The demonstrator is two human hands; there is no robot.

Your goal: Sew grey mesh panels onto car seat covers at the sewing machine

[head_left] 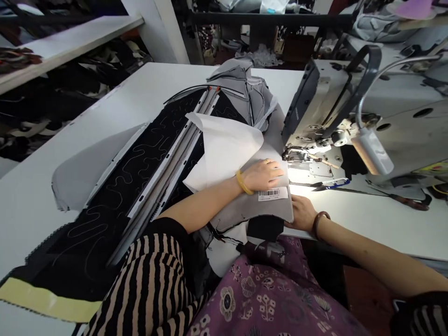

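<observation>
My left hand (263, 175) lies flat on a grey fabric panel (238, 211), fingers stretched toward the sewing machine's needle area (297, 156). Just below that hand, a white barcode label (273, 194) sits on the panel. At the panel's right edge, my right hand (301, 213) holds the border, with its fingertips partly hidden by the fabric. A loose white sheet (229, 144) covers part of the work beyond my left wrist. Leftward spreads a black stitched cover piece (135, 156) with long white strips (168, 161), joined to more grey fabric (233, 77).
The sewing machine (395, 105) stands at the right, with a lit lamp (373, 150) over its bed. Blue-handled thread snips (334, 184) and dark-handled scissors (408, 200) lie beside it. A shelf (80, 39) with dark materials runs along the left of the white table (115, 100).
</observation>
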